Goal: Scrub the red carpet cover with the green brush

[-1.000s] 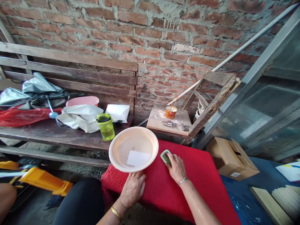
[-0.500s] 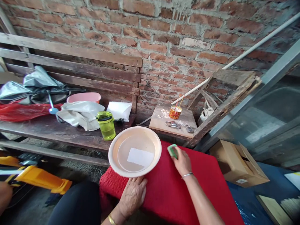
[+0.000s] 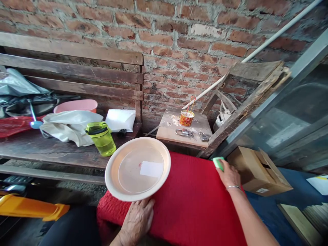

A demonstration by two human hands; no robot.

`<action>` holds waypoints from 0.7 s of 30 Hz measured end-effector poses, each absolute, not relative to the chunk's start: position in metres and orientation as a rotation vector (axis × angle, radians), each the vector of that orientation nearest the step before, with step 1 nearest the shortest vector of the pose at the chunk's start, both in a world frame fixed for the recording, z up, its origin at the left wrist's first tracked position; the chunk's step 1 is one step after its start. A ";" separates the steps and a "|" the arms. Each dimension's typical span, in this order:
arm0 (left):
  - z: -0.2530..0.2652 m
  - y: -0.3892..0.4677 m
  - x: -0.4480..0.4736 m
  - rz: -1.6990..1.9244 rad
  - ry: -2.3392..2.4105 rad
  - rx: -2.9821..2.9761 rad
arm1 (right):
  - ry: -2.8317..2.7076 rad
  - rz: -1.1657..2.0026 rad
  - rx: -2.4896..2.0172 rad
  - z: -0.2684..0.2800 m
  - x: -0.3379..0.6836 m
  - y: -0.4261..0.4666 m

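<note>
Clock read from the basin's middle. Nearest, at six: left hand, palm down on the red cloth, fingers loosely curled, tips lost under the rim of the basin — can't tell whether they grip it. Basin sits over the cloth's left end and looks to hold water; a white patch in it may be paper or reflection.

At three: right hand, half closed, fingers and thumb pinching the green scrubber. Half a second ago it was near the basin's side; now it's out at the cloth's far right edge, just beside the box. I take it the pass has spanned the cloth's width — little room left that way. Left hand and basin keep their places.

Farther, at ten: bottle on the bench. Between one and two: stool with cup and padlocks.
</note>
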State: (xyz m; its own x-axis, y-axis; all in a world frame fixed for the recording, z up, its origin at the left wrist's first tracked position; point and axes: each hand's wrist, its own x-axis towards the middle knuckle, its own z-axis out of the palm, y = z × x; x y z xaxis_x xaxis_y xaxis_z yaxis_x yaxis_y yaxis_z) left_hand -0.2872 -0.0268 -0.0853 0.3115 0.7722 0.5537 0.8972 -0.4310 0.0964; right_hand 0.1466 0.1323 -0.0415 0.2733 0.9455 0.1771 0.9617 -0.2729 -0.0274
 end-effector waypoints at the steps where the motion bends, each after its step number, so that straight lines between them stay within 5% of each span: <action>1: -0.085 -0.027 -0.287 -0.778 -1.535 -2.357 | -1.687 -0.210 -2.503 -0.041 0.170 0.124; 7: -0.086 -0.025 -0.287 -0.754 -1.562 -2.382 | -1.333 -0.113 -2.715 -0.035 0.222 0.068; 16: -0.074 -0.018 -0.287 -0.730 -1.588 -2.485 | -1.630 0.265 -1.992 -0.048 0.130 -0.026; 21: -0.067 -0.018 -0.284 -0.702 -1.662 -2.536 | -1.740 0.145 -1.891 -0.071 0.112 -0.041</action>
